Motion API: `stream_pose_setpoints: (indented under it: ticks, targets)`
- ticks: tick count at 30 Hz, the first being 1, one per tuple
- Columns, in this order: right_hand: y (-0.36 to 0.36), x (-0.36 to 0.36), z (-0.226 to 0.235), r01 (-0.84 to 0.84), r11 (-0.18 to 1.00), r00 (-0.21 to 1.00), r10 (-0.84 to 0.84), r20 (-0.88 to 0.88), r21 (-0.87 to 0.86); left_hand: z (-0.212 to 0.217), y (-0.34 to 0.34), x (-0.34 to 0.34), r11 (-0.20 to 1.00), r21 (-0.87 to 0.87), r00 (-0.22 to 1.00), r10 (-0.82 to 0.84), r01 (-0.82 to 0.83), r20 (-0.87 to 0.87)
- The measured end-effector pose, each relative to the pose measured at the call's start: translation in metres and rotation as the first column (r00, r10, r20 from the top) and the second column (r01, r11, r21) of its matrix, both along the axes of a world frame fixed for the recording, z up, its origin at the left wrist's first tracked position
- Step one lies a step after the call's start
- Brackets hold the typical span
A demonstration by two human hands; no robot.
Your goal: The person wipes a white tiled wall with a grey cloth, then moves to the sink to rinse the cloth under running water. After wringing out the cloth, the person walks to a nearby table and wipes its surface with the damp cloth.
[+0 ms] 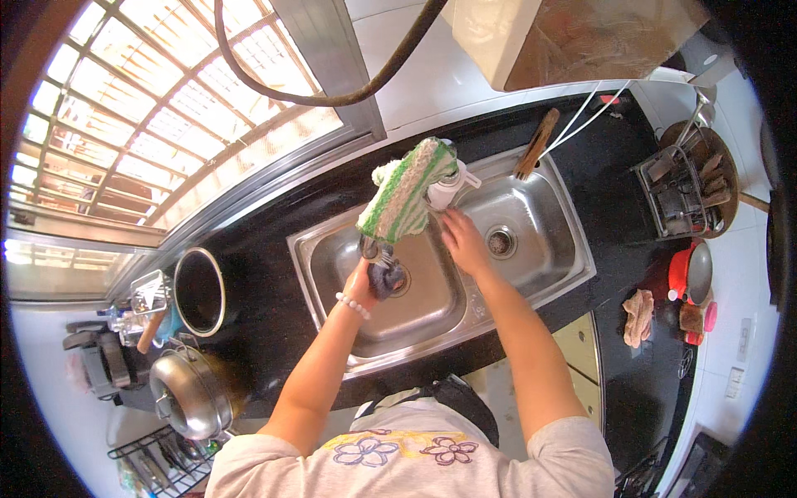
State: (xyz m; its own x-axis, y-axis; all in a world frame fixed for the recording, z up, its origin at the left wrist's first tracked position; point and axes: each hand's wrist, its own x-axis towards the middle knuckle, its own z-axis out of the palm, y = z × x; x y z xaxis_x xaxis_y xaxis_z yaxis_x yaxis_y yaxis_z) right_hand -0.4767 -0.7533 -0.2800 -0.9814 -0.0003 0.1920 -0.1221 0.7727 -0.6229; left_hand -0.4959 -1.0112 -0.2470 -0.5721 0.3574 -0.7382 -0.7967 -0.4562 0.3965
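- In kitchen, saw black worktop point(257, 257), barred window point(166, 108) along its far-left edge, steel double sink point(477, 311) let in between far and near edges.
- Toward worktop's right edge, noted utensil basket point(672, 195) and, nearer, red pan point(681, 270).
- Found dark wad point(384, 282) over left basin point(427, 303), on right side of left hand point(360, 282).
- Read left grip as fingers closed round dark wad; metal bits point(378, 251) just beyond, too blurred to name.
- Key relation: placed striped cloth point(407, 191) beyond left grip, toward worktop's far edge, veering right. Judged long axis as slanting, from lower end just past left hand up and rightward to far edge.
- Marked left hand as nearer to cloth's lower end; right hand point(462, 241) as nearer to white fitting point(446, 195), on cloth's right side.
- Saw right fingers stretched toward white fitting's lower edge; could not tell contact or grip.
- Looks: logged wad as dark blue-grey, rounded, crumpled, probably soft.
- Logged cloth as thick, nubby, banded green and off-white, bunched at top; could not make out its support.
- Logged white fitting as smooth, partly covered by cloth, with short lever-like stub pointing right.
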Motion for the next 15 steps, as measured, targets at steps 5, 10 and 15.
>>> stream_pose_setpoints:
  ticks: [5,10,15]
  targets:
    - [0.013,0.043,-0.024,-0.301,0.922,0.938,0.239,0.252,0.244,-0.008,-0.004,0.001,0.999,-0.027,0.999,0.038,-0.038,0.006]
    - [-0.006,0.074,-0.007,-0.255,0.927,0.944,0.177,0.277,0.274,-0.01,-0.012,0.011,0.998,-0.057,0.999,-0.026,0.028,0.039]
    - [-0.04,0.119,-0.02,-0.508,0.827,0.79,0.336,0.512,0.241,-0.026,-0.022,0.021,1.0,0.024,0.997,0.013,-0.015,0.08]
